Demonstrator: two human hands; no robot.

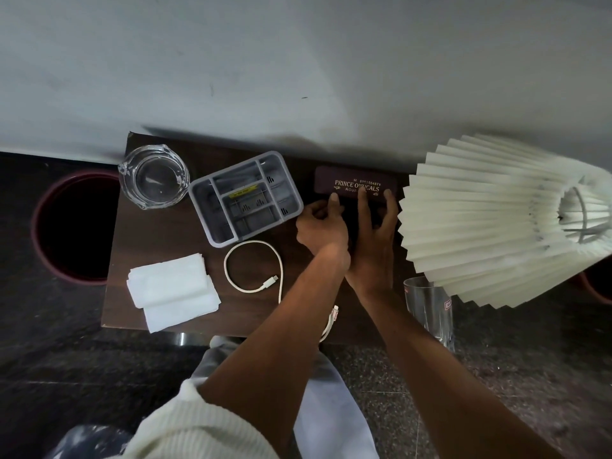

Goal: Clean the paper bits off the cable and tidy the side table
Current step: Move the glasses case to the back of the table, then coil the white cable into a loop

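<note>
At the bench's (172,233) far edge, the maroon rectangular spectacle case (354,183) is pressed by the spread-fingered right hand (374,240) and touched by the left hand (323,226) (grip unclear), seemingly for straightening.

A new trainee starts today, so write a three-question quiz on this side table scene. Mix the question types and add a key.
1. True or false: the white cable lies inside the grey organiser tray.
2. Which thing do the left hand and right hand both touch? A) glass ashtray B) maroon spectacle case C) drinking glass
3. Fill in: the folded tissues lie on the table just left of the ____.
Key: 1 false, it lies on the table in front of the tray; 2 B; 3 cable.
</note>
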